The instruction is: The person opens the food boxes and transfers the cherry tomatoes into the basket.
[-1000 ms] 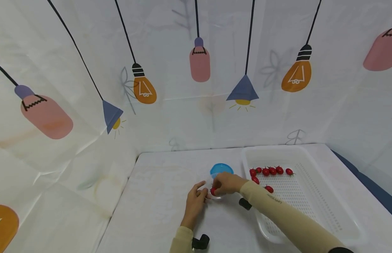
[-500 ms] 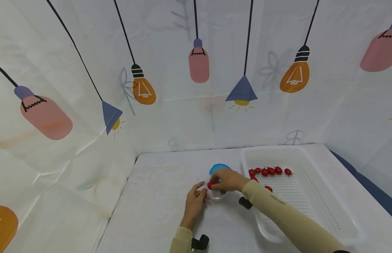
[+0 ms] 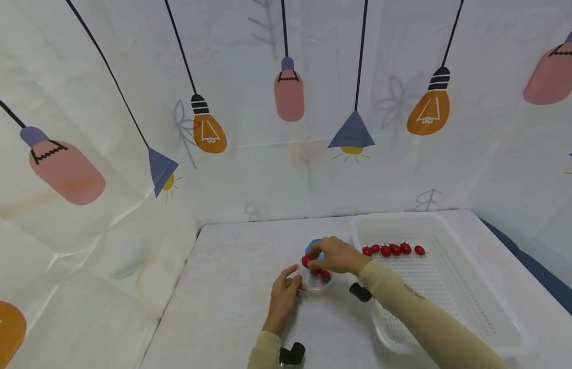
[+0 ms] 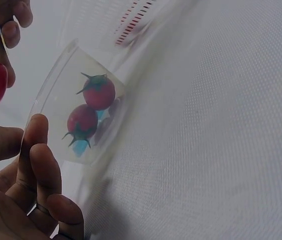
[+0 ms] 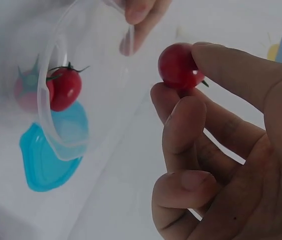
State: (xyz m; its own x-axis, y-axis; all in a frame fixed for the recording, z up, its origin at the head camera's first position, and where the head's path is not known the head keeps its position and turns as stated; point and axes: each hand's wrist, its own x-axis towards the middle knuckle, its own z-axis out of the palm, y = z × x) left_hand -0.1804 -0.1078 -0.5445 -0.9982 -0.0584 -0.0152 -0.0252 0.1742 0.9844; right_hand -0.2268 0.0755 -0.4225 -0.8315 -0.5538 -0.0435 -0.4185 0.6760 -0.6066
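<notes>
My right hand [image 3: 336, 256] pinches a red cherry tomato [image 5: 178, 66] between thumb and fingertips, above and beside the mouth of a clear plastic tub [image 4: 56, 95]. Two more cherry tomatoes [image 4: 99, 92] with green stems lie inside that tub. At its near left side, my left hand [image 3: 284, 294] pinches the rim between thumb and fingers. Behind the tub on the table lies a blue lid [image 5: 51, 160], partly covered by my right hand in the head view.
A white perforated tray [image 3: 470, 287] stands on the right of the white-covered table [image 3: 230, 287]. Several cherry tomatoes [image 3: 395, 249] sit in a row toward its far left corner. My right forearm crosses over the tray. A patterned white sheet hangs behind the table.
My right hand has risen from the tub with the tomato, moving slightly away from me. The tomatoes inside the tub have come into view. My left hand stays at the rim.
</notes>
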